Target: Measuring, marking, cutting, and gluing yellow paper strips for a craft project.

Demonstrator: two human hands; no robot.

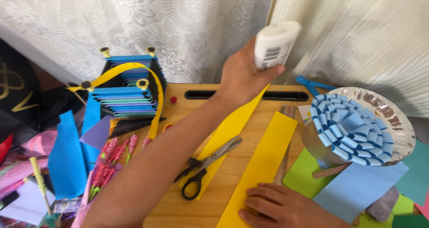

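Note:
My left hand (243, 78) is raised above the wooden desk (232, 170), gripping a white glue bottle (275, 42) held upside down near the curtain. Resting flat at the bottom edge, my right hand (281, 205) presses its fingers on the near end of a long yellow paper strip (263, 156). A second yellow strip (228, 129) lies to its left, partly under my left forearm. Black-handled scissors (205, 165) lie on that second strip. A ruler (283, 165) shows along the right edge of the held strip.
A silver paper plate (393, 116) bearing a blue folded-paper rosette (353, 132) leans at the right, over green (304, 172) and light blue sheets (357, 188). A blue paper basket with a yellow handle (127, 89) stands at the back left. Pink paper flowers (109, 161) and blue paper (67, 156) crowd the left.

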